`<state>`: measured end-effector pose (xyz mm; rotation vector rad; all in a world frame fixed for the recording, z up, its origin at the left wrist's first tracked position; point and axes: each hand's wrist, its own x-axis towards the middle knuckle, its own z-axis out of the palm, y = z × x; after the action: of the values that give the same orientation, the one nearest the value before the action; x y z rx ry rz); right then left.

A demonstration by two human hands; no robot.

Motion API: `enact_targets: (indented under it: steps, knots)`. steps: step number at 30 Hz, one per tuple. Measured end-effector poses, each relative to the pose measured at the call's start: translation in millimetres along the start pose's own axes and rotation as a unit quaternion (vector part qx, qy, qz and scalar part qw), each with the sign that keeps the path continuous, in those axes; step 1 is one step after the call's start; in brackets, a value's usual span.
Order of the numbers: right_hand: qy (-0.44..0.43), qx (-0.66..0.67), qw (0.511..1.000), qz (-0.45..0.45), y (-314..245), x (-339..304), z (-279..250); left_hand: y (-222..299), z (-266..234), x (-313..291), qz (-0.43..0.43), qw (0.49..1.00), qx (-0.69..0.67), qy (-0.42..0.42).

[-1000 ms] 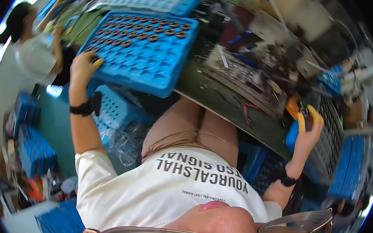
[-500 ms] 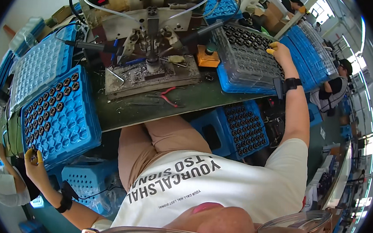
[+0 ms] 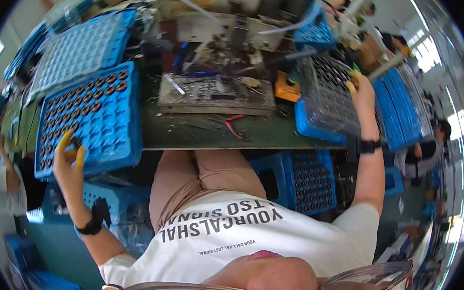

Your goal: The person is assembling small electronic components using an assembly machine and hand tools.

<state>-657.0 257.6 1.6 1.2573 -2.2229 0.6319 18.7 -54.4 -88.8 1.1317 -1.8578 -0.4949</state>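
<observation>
My left hand [image 3: 70, 160] is over the near edge of a blue moulded tray [image 3: 114, 135]. Its thumb and finger, in yellow finger covers, are spread with nothing visible between them. Rows of dark ring-shaped parts [image 3: 66, 116] fill the tray's left and far pockets. My right hand [image 3: 363, 95] reaches over a stack of clear plastic trays [image 3: 330, 110], also loaded with dark parts [image 3: 329, 71]. Its yellow-covered fingertips are bent down at those parts. Blur hides whether a part is between them.
A machine with a metal base [image 3: 192, 97] stands between the trays. Red-handled pliers [image 3: 233, 126] lie in front of it, and an orange container [image 3: 287, 87] to its right. Below the bench, another blue tray of parts [image 3: 312, 181] rests on a stool. Other people sit on both sides.
The view has turned, shifting the bench rightward in it. My left hand has moved from the tray's near left corner further in over it, fingers spreading. My right hand remains at the clear trays.
</observation>
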Motion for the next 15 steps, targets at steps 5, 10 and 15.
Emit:
enact_targets:
  steps: [5, 10, 15]
  knots:
    - [0.065, 0.076, 0.983, -0.152, -143.8, -52.5, 17.4, 66.4, 55.8, 14.3, 0.043, 0.999, -0.014, -0.03]
    - [0.076, 0.203, 0.95, -0.225, -227.8, -105.4, 78.4, 86.4, 84.2, 7.3, 0.059, 0.992, -0.068, -0.087]
    - [0.057, 0.204, 0.96, -0.185, -253.3, -134.9, 132.2, 73.4, 89.5, -2.5, 0.062, 0.99, -0.045, -0.115]
